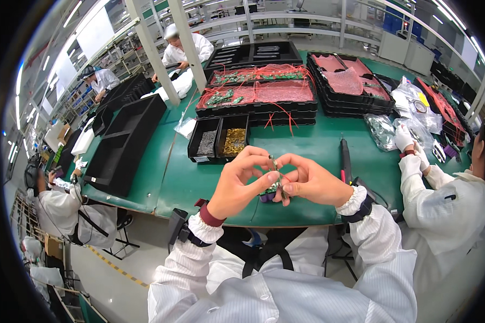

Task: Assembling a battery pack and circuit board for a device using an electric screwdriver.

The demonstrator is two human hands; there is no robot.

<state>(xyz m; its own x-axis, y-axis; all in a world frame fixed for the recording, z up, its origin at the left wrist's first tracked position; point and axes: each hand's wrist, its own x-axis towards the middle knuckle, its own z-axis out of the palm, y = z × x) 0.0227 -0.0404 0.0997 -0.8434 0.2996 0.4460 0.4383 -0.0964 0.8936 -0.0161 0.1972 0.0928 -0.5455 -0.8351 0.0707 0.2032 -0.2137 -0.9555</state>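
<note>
Above the near edge of the green table, both my hands grip a small green circuit board point(273, 188). A purple part point(267, 197) shows at its lower end, partly covered by fingers. My left hand point(242, 183) pinches the board from the left with thumb and fingers. From the other side, the thumb and fingers of my right hand point(313, 183) close on it too. Beyond my left hand sit two small black bins, one with silver small parts point(207, 143), the other with brass-coloured ones point(234, 141). A black electric screwdriver point(345, 161) lies right of my right hand.
Stacked black trays point(256, 110) with pink bubble wrap, circuit boards and red wires stand behind the bins. Another tray stack point(347, 99) is farther right. A long black tray point(125, 145) lies left. At right, a co-worker's gloved hand point(403, 138) is beside plastic bags point(380, 132).
</note>
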